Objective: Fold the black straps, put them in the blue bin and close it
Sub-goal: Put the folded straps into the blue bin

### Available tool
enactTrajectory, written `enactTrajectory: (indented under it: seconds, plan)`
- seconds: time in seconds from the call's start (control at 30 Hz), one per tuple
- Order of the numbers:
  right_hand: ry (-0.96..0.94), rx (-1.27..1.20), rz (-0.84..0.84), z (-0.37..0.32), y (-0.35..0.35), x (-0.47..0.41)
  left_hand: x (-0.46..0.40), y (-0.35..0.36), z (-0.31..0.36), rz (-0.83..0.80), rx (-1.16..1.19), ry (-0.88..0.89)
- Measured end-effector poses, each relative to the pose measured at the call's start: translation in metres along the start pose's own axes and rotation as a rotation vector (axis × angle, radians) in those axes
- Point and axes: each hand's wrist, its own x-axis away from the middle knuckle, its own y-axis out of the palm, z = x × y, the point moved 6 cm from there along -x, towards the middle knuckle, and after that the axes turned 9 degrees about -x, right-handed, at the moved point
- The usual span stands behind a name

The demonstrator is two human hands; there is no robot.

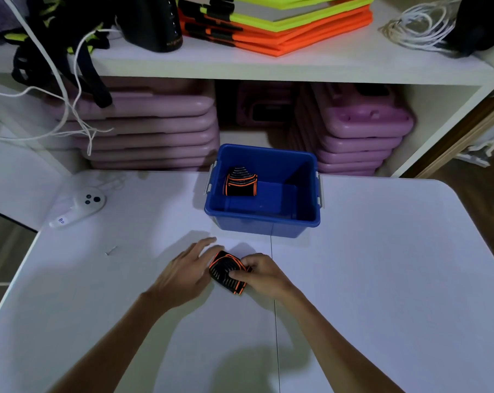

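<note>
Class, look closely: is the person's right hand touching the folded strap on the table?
Touching. The head view shows the right hand pinching the folded strap, its fingers curled over the strap's right edge.

Open blue bin [261, 219], one folded strap [241, 185] at its left.

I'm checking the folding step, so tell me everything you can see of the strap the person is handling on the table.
The folded strap is black, fabric-like, with orange edging and thin pale curved lines across its face. It lies as a compact bundle on the white table, just in front of the blue bin. The right hand grips its right side, thumb on top; the left hand rests straight fingers against its left edge.
</note>
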Motion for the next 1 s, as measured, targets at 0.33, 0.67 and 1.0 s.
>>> enactTrajectory:
  seconds: [0.33, 0.67, 1.0]
  plan:
    - [-0.135, 0.082, 0.192, -0.009, -0.019, 0.007, 0.01, 0.027, 0.01, 0.055, -0.069, 0.05]
    - [0.095, 0.171, 0.096, 0.009, -0.014, -0.004, -0.009, 0.027, 0.01, 0.012, -0.201, 0.179]
    - [0.108, -0.105, 0.242, 0.02, -0.008, 0.015, -0.015, 0.015, 0.028, 0.023, 0.251, -0.043]
